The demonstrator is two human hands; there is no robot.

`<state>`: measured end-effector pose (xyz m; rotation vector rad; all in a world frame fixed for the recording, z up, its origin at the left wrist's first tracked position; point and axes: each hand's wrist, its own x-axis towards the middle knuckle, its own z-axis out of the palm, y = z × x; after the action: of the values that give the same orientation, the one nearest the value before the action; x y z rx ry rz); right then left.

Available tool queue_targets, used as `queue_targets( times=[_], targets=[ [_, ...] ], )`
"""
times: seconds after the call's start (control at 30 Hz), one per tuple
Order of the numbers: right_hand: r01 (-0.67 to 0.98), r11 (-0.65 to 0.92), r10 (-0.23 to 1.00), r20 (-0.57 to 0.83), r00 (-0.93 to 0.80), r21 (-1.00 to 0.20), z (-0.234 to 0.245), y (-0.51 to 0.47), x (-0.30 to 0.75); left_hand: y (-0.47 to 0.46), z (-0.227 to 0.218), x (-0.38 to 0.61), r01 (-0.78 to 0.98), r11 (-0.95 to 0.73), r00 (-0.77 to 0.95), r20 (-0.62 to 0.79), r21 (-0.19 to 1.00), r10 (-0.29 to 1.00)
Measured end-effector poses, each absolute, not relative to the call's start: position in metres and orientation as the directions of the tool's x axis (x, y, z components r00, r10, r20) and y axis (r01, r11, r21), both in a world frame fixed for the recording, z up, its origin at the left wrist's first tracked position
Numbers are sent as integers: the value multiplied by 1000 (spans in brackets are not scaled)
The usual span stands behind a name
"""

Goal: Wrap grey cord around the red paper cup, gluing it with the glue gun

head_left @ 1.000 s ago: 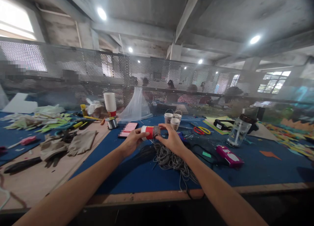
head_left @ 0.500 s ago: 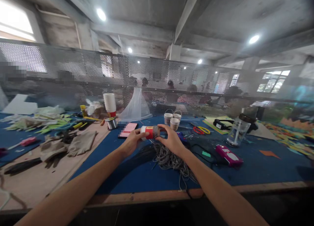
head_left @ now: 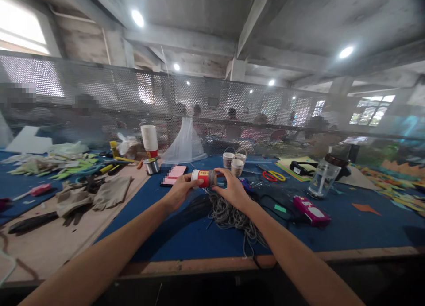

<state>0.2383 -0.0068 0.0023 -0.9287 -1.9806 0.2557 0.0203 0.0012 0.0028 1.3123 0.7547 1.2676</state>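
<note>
Sideways between my two hands lies a red and white paper cup (head_left: 204,178), its right end wrapped in grey cord. My left hand (head_left: 179,191) is closed around the white rim end. At the cord-wrapped end, the thumb and fingers of my right hand (head_left: 231,186) grip the cup. A loose heap of grey cord (head_left: 229,211) rests on the blue tabletop just below my right hand. Behind it stand several small cord-wrapped cups with handles (head_left: 237,166).
Left are a stack of paper cups (head_left: 149,140), a wire spool (head_left: 152,166), a pink-screened phone (head_left: 175,175) and work gloves (head_left: 111,193). Right are scissors (head_left: 274,176), a magenta device (head_left: 311,211) and a clear drinking bottle (head_left: 323,177). A perforated metal screen (head_left: 212,115) stands behind.
Both hands keep their hold on the cup, which stays in nearly the same place. The whole view has shifted very slightly.
</note>
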Motion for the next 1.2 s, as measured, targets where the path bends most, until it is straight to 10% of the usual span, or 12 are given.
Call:
queue_targets(
  times=[0.4,0.7,1.2],
  targets=[
    [497,607,793,505,-340,-619,29,-6,265,3,0,21,-311,-137,242,218,941,946],
    [986,-27,988,144,52,-165,10,17,338,-2,5,25,-255,-125,232,187,959,955],
    [928,17,987,155,44,-373,3,25,341,1,-2,21,-272,-120,258,193,955,947]
  ],
)
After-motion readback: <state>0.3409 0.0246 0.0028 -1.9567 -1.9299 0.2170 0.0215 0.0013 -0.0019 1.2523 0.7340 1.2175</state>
